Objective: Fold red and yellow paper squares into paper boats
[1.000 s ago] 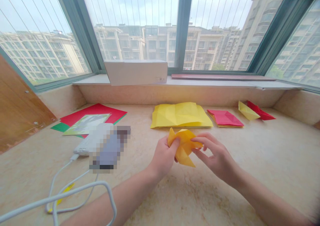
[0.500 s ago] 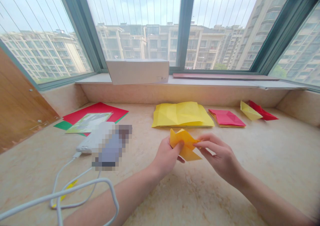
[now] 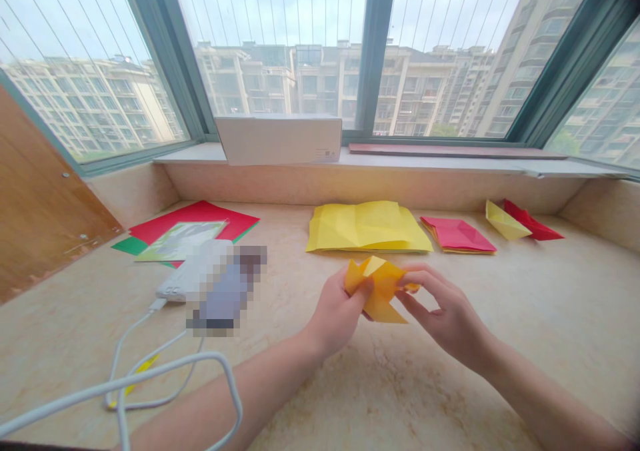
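A partly folded orange-yellow paper piece (image 3: 383, 288) is held just above the marble ledge (image 3: 525, 311) between both my hands. My left hand (image 3: 337, 314) pinches its left edge with thumb and fingers. My right hand (image 3: 445, 308) pinches its right corner, fingers curled around it. Behind it lies a creased yellow sheet (image 3: 367, 228), flat on the ledge.
A folded red piece (image 3: 457, 234) and small yellow (image 3: 505, 221) and red (image 3: 533, 220) folded pieces lie at the right. Red and green sheets (image 3: 193, 228), a white power bank (image 3: 190, 274) with white cables (image 3: 150, 371) sit left. A white box (image 3: 280, 138) stands on the sill.
Both hands have turned the orange paper a little and shifted slightly right; my right fingers have closed further onto its right corner. The camera has drifted a bit.
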Available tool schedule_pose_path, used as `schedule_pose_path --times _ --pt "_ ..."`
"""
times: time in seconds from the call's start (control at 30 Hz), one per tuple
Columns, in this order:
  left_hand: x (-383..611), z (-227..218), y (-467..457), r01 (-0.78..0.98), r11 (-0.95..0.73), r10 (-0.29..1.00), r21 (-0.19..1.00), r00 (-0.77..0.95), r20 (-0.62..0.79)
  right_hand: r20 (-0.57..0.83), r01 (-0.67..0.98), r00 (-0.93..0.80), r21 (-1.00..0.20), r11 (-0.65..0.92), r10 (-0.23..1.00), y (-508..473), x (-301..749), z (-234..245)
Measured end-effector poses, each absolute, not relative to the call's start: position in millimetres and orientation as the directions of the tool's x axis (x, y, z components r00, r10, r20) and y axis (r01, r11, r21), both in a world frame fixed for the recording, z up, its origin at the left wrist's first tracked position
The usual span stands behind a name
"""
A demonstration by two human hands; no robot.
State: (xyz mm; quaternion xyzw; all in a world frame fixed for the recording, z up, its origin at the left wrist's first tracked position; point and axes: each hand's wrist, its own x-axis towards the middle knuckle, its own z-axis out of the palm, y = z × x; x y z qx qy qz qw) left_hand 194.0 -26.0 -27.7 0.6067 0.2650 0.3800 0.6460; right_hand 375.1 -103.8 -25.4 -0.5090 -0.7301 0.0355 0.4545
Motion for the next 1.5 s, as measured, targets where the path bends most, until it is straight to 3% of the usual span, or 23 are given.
schedule_pose_path --times 0.4,0.73,1.1,1.3,1.5 --pt "193.2 -25.3 -28.8 -0.128 -0.018 0.823 0.992 0.561 0.087 0.597 0.690 0.005 -0.583 0.429 0.802 -101.3 375.2 -30.6" --pt "192.5 -27.5 -23.9 -0.151 -0.085 0.809 0.985 0.566 0.156 0.627 0.704 -0.045 -0.532 0.470 0.778 -102.1 377.5 -29.1" --pt "192.8 -28.1 -22.1 -0.196 0.014 0.776 0.980 0.620 0.113 0.679 0.745 -0.030 -0.474 0.469 0.733 -101.4 376.2 -25.4" --pt "191.9 -25.6 -24.3 -0.206 0.010 0.766 0.978 0.630 0.125 0.620 0.715 0.067 -0.576 0.397 0.782 -101.9 374.9 -28.5" --pt "192.0 -22.7 -24.4 -0.257 0.146 0.753 0.955 0.656 0.061 0.669 0.695 0.093 -0.573 0.433 0.737 -101.6 373.3 -26.8"
